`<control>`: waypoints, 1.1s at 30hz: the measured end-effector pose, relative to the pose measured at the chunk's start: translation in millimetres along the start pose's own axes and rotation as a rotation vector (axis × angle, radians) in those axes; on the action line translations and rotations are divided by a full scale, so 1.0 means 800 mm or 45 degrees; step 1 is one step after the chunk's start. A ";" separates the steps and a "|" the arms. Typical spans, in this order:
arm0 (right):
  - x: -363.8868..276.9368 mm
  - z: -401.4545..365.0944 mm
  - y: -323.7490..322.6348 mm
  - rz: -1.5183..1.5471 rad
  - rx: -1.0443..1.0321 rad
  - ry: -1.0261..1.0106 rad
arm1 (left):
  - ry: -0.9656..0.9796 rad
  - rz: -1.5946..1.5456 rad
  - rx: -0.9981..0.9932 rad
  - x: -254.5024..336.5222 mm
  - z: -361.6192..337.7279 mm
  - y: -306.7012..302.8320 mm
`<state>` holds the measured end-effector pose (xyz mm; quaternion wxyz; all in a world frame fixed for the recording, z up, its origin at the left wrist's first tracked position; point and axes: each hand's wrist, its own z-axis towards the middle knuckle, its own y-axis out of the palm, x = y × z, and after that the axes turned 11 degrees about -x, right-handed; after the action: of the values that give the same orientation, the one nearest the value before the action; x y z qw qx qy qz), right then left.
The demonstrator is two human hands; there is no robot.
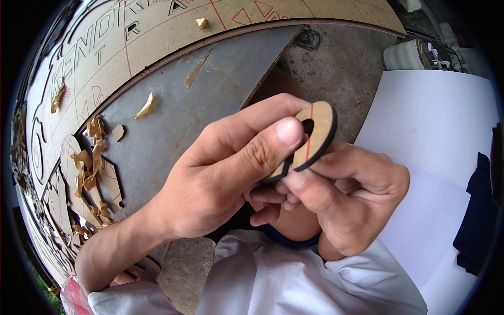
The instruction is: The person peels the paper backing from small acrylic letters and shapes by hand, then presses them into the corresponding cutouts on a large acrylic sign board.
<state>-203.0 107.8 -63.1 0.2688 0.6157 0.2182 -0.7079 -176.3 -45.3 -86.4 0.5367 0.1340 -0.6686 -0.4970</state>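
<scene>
Between my hands is a small rounded cut-out piece [315, 139], faced with brown paper and edged in black. A red line crosses its face, and an opening and a slit show in it; its full outline is hidden by my fingers. My left hand [231, 157] is closed on it, thumb pressed on the paper face and fingers behind. Lower right, my right hand [357, 194] pinches its bottom edge near the slit between thumb and curled fingers. Whether the right fingertips also hold a bit of the paper cannot be made out.
A large brown-papered board [173, 31] with cut letters and red lines lies across a grey metal table [173, 105]. Peeled paper scraps [86, 168] and cut pieces [107, 181] pile up at left. White sheets [420, 126] and a dark cloth [475, 215] are at right.
</scene>
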 end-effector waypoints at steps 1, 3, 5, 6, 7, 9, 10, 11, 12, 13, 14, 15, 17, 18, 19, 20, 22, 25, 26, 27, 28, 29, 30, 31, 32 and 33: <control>-0.001 0.000 -0.002 -0.003 -0.004 0.002 | 0.006 0.051 0.080 0.000 0.002 0.007; -0.002 -0.002 -0.005 -0.088 -0.038 0.033 | 0.024 0.025 0.084 -0.004 0.002 0.008; -0.001 -0.001 -0.001 -0.076 -0.019 0.014 | 0.041 0.005 0.092 -0.004 0.001 0.007; -0.001 -0.001 0.002 -0.065 0.003 -0.011 | -0.004 -0.065 0.084 -0.003 0.001 0.007; -0.001 -0.001 0.005 -0.062 0.001 -0.012 | -0.049 -0.135 0.076 -0.003 0.001 0.007; 0.000 0.000 0.011 -0.192 0.070 0.007 | 0.017 -0.166 0.026 -0.008 0.001 0.002; -0.003 0.000 0.014 -0.189 0.067 0.007 | 0.083 -0.196 -0.029 -0.010 0.001 0.001; -0.007 0.000 0.016 -0.285 0.081 0.037 | 0.086 -0.194 -0.026 -0.008 0.001 0.002; -0.009 0.001 0.018 -0.382 0.096 0.067 | 0.051 -0.123 0.038 -0.004 0.002 0.005; -0.009 0.002 0.016 -0.383 0.094 0.066 | 0.016 -0.050 0.101 0.000 0.003 0.008; -0.008 0.006 0.010 -0.671 0.055 -0.049 | 0.018 -0.049 0.100 0.004 0.003 0.013; -0.006 0.008 0.006 -0.957 0.017 -0.165 | -0.037 -0.015 0.260 0.006 0.003 0.019; -0.001 0.011 0.010 -0.861 0.221 -0.208 | 0.004 -0.246 0.030 0.000 -0.008 -0.008; 0.003 0.015 0.014 -0.760 0.421 -0.251 | 0.000 -0.243 0.028 0.004 -0.007 -0.001; 0.011 0.027 0.020 -0.498 0.543 -0.367 | -0.117 -0.058 0.246 0.013 -0.004 0.011; 0.011 0.028 0.016 -0.500 0.550 -0.370 | -0.233 0.131 0.461 0.020 -0.002 0.020; 0.006 0.025 0.007 -0.206 0.122 -0.036 | -0.248 0.184 0.397 0.032 -0.003 0.022; -0.011 0.020 0.000 -0.007 0.307 0.111 | -0.104 0.749 0.399 0.031 -0.005 0.022; -0.015 0.019 -0.004 0.059 0.344 0.147 | 0.070 1.256 0.458 0.027 -0.005 0.022; -0.014 0.016 -0.005 0.057 0.359 0.146 | 0.230 1.292 0.443 0.022 -0.001 0.021; -0.011 0.012 -0.006 0.040 0.334 0.093 | 0.226 1.292 0.430 0.021 0.000 0.022; -0.008 0.010 -0.007 0.025 0.300 0.039 | 0.250 1.301 0.431 0.021 -0.001 0.024; -0.006 0.009 -0.007 0.030 0.298 0.040 | 0.272 1.309 0.442 0.022 -0.002 0.025; -0.004 0.008 -0.006 0.009 0.287 0.048 | 0.212 1.321 0.446 0.028 -0.004 0.025; -0.003 0.008 -0.005 -0.014 0.276 0.052 | 0.206 1.322 0.452 0.027 -0.004 0.024; -0.007 0.005 -0.004 0.075 0.267 0.088 | 0.271 1.318 0.450 0.025 -0.002 0.023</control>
<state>-207.9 108.4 -57.0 0.2161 0.6704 0.1339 -0.6971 -176.0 -51.7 -60.3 0.7448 -0.0747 -0.6623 -0.0326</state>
